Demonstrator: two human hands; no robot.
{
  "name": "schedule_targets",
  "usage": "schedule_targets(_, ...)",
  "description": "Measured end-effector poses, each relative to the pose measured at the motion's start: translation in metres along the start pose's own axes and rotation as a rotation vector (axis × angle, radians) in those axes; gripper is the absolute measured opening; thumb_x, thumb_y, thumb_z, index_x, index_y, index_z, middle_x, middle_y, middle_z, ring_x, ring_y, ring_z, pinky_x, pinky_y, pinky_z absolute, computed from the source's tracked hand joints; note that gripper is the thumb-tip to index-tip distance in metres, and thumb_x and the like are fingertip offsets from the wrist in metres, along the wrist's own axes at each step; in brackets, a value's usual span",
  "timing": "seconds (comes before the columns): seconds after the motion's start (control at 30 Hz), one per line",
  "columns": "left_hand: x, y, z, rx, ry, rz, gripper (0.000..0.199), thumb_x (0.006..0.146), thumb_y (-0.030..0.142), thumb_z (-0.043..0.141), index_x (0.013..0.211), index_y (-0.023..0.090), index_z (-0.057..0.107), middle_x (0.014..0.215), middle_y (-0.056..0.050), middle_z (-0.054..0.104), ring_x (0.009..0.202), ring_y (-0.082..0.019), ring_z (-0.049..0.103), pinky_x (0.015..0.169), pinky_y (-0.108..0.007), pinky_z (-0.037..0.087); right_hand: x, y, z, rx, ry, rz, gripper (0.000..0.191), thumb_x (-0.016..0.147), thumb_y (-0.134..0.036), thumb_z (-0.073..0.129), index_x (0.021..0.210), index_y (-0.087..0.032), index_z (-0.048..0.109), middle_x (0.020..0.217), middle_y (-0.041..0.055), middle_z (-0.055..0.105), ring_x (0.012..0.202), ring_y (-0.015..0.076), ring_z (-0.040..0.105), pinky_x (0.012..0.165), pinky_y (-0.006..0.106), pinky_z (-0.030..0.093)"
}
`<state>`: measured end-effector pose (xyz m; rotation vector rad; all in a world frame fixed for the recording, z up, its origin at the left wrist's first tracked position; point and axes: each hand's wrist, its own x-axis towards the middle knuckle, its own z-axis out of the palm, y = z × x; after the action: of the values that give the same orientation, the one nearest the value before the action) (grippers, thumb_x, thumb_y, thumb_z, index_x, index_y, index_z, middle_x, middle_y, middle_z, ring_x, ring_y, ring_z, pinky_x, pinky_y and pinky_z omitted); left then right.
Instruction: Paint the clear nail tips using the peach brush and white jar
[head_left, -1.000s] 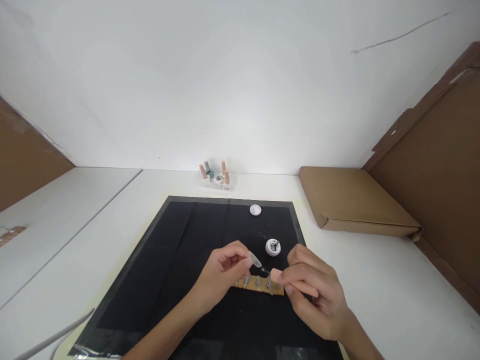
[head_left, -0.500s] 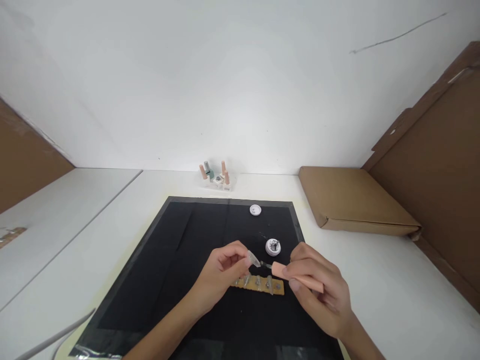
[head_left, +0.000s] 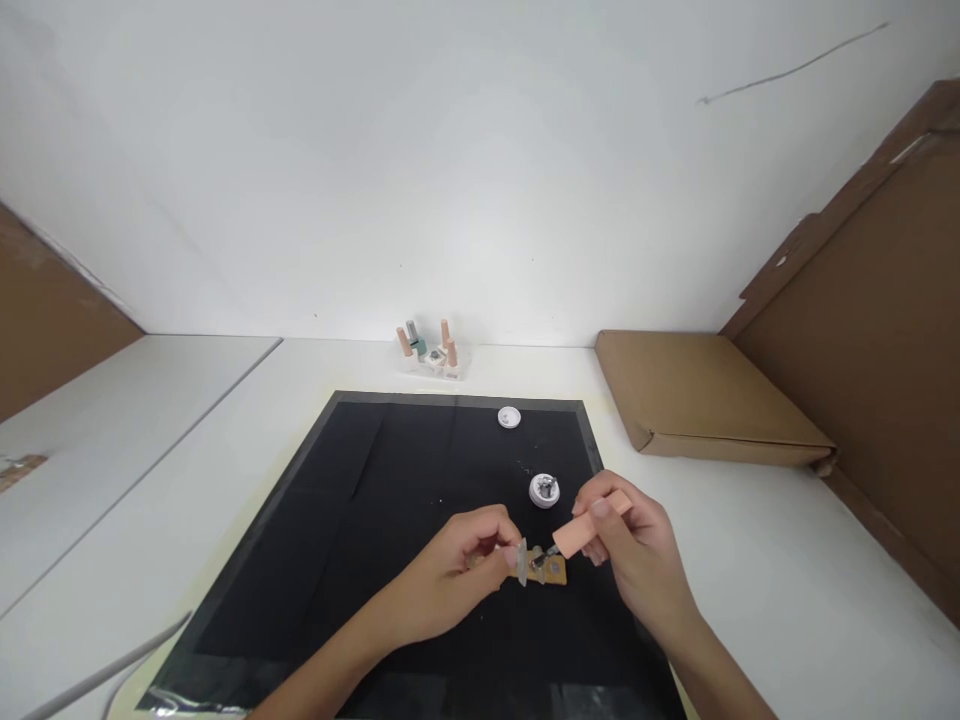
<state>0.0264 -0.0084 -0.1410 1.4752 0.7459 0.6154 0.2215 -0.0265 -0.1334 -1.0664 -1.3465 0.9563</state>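
My left hand (head_left: 472,565) pinches a clear false nail tip (head_left: 522,562) between thumb and fingers. In my right hand (head_left: 626,530) is a nail polish brush (head_left: 576,535) with a peach cap handle. Its dark bristle end points down and left, close to the nail tip; I cannot tell whether they touch. Under them lies a tan strip (head_left: 556,570) carrying several clear nail tips, partly hidden by my left hand. Just beyond stands a small round white jar (head_left: 544,490) with dark silvery flakes in it.
A black mat (head_left: 405,480) covers the middle of the white table. On it lies a white lid (head_left: 509,417), with dark specks near the jar. Behind stands a clear tray (head_left: 450,374) of polish bottles. A flat cardboard box (head_left: 712,395) rests at right.
Both hands have shifted, bringing the nail tip lower and to the right, now more upright. The brush has turned, its handle end rising and its bristles dropping toward the strip.
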Motion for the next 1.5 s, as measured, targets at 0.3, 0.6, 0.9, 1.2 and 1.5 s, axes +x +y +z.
schedule_targets(0.3, -0.0011, -0.0012, 0.0011, 0.133, -0.072, 0.074, 0.027, 0.094, 0.033, 0.047, 0.073, 0.017, 0.051, 0.073, 0.002, 0.047, 0.063, -0.012, 0.043, 0.058, -0.024, 0.032, 0.0019, 0.0010, 0.0029, -0.002, -0.025, 0.069, 0.040, 0.086, -0.053, 0.057, 0.065, -0.019, 0.053, 0.047, -0.0071, 0.041, 0.041, 0.0081, 0.037, 0.040, 0.020, 0.030)
schedule_targets(0.6, -0.0025, -0.0030, 0.0005, 0.019, -0.076, 0.062, 0.036, 0.093, 0.047, 0.049, 0.075, 0.017, 0.053, 0.076, 0.001, 0.047, 0.063, -0.011, 0.044, 0.059, -0.025, 0.035, 0.0026, 0.0008, 0.0020, -0.017, 0.067, 0.025, 0.042, 0.087, -0.056, 0.053, 0.067, -0.020, 0.054, 0.046, -0.0072, 0.040, 0.040, 0.0087, 0.036, 0.039, 0.021, 0.032)
schedule_targets(0.9, -0.0020, -0.0044, -0.0008, 0.054, -0.075, 0.076, 0.034, 0.093, 0.046, 0.049, 0.076, 0.017, 0.055, 0.079, 0.000, 0.047, 0.066, -0.012, 0.046, 0.060, -0.026, 0.036, 0.0031, -0.0017, 0.0035, -0.064, 0.050, -0.019, 0.037, 0.088, -0.048, 0.057, 0.066, -0.019, 0.057, 0.048, -0.0059, 0.043, 0.044, 0.0091, 0.039, 0.042, 0.021, 0.032)
schedule_targets(1.2, -0.0008, -0.0046, -0.0014, 0.037, -0.049, 0.077, 0.034, 0.092, 0.045, 0.051, 0.075, 0.017, 0.055, 0.078, 0.000, 0.048, 0.066, -0.013, 0.046, 0.060, -0.026, 0.035, -0.0010, 0.0015, 0.0018, -0.071, 0.036, -0.088, 0.041, 0.088, -0.054, 0.054, 0.066, -0.019, 0.057, 0.053, -0.0042, 0.048, 0.040, 0.0083, 0.040, 0.037, 0.020, 0.033)
schedule_targets(1.5, 0.0009, -0.0073, -0.0016, 0.094, -0.016, 0.039, 0.028, 0.090, 0.037, 0.052, 0.072, 0.017, 0.053, 0.068, 0.001, 0.049, 0.059, -0.011, 0.043, 0.055, -0.024, 0.032, -0.0002, -0.0034, 0.0004, -0.164, 0.017, -0.167, 0.038, 0.091, -0.049, 0.051, 0.066, -0.020, 0.056, 0.049, -0.0047, 0.049, 0.041, 0.0088, 0.042, 0.038, 0.020, 0.033)
